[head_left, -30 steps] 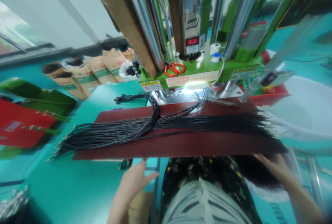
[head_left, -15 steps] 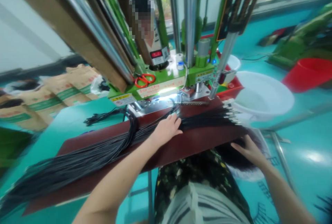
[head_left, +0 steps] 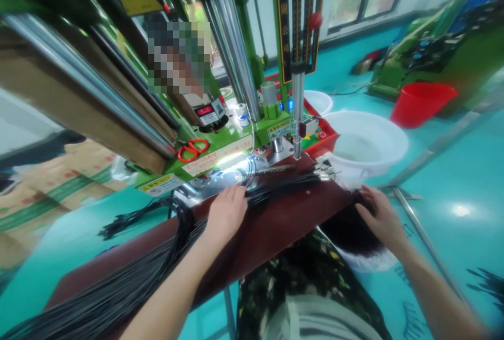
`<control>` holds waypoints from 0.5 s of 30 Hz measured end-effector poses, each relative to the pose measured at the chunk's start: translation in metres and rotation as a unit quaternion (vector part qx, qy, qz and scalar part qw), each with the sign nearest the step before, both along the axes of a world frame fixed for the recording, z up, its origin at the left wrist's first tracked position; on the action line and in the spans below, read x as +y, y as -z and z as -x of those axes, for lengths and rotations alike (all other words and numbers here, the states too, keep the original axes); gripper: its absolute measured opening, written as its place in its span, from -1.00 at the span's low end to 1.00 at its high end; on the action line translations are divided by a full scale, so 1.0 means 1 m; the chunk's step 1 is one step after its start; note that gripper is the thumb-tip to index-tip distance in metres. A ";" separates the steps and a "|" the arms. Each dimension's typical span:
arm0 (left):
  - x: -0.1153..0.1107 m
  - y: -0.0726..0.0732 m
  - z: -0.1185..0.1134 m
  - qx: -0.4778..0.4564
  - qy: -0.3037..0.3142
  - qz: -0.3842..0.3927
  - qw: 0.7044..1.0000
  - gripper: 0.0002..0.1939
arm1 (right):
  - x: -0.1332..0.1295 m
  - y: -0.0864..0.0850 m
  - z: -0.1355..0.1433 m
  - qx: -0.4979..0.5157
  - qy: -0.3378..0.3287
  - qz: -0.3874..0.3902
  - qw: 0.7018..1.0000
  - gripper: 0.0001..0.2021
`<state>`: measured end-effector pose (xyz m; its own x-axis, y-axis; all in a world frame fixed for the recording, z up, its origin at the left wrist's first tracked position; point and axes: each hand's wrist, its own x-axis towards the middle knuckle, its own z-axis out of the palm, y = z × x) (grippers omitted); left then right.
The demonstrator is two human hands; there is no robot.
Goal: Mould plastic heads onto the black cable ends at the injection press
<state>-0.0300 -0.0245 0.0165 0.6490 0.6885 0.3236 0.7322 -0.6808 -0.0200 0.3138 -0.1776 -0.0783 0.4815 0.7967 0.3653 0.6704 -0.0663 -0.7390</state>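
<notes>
A bundle of black cables (head_left: pixel 110 287) is laid lengthwise along a dark red board (head_left: pixel 283 219), from the near left to the far right, where pale ends are grouped. The left hand (head_left: pixel 228 208) is placed over the middle of the bundle with its fingers bent down; whether any cable is gripped cannot be told. The right hand (head_left: pixel 380 219) is held at the board's right end with thumb and fingers parted, beside a dark heap (head_left: pixel 346 229) in a white bag (head_left: pixel 378 262); whether anything is pinched at its fingertips cannot be told. Beyond the board, a lit metal plate (head_left: pixel 212 181) is seen under a green machine (head_left: pixel 232 137), on which orange-handled scissors (head_left: pixel 192 150) are rested. At the far right, a white basin (head_left: pixel 394 145) and a red bucket (head_left: pixel 413 109) are shown; at the left, paper sacks (head_left: pixel 51 193) are grouped.
</notes>
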 end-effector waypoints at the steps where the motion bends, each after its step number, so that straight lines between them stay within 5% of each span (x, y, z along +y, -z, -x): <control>1: -0.001 -0.003 0.004 -0.047 -0.008 0.036 0.998 -0.82 | -0.001 -0.011 0.007 0.016 0.009 -0.019 1.000 -0.57; 3: -0.005 -0.006 0.008 -0.114 -0.019 0.103 0.988 -0.80 | -0.001 -0.033 0.029 0.095 -0.012 -0.037 0.995 -0.68; 5: -0.012 -0.005 0.009 -0.143 -0.028 0.127 0.981 -0.79 | 0.004 -0.051 0.058 0.254 -0.108 -0.015 0.961 -0.74; 8: -0.030 0.007 0.005 -0.131 -0.036 0.084 0.987 -0.81 | 0.024 -0.064 0.102 0.529 -0.271 0.030 0.803 -0.64; 11: -0.054 0.027 -0.001 -0.094 -0.007 0.001 0.996 -0.84 | 0.051 -0.069 0.126 0.688 -0.315 -0.038 0.653 -0.64; 13: -0.072 0.043 -0.003 -0.080 0.038 -0.039 0.995 -0.82 | 0.063 -0.076 0.129 0.722 -0.299 -0.074 0.619 -0.69; 15: -0.090 0.059 -0.002 -0.083 0.080 -0.056 0.992 -0.80 | 0.066 -0.085 0.126 0.723 -0.298 -0.071 0.620 -0.73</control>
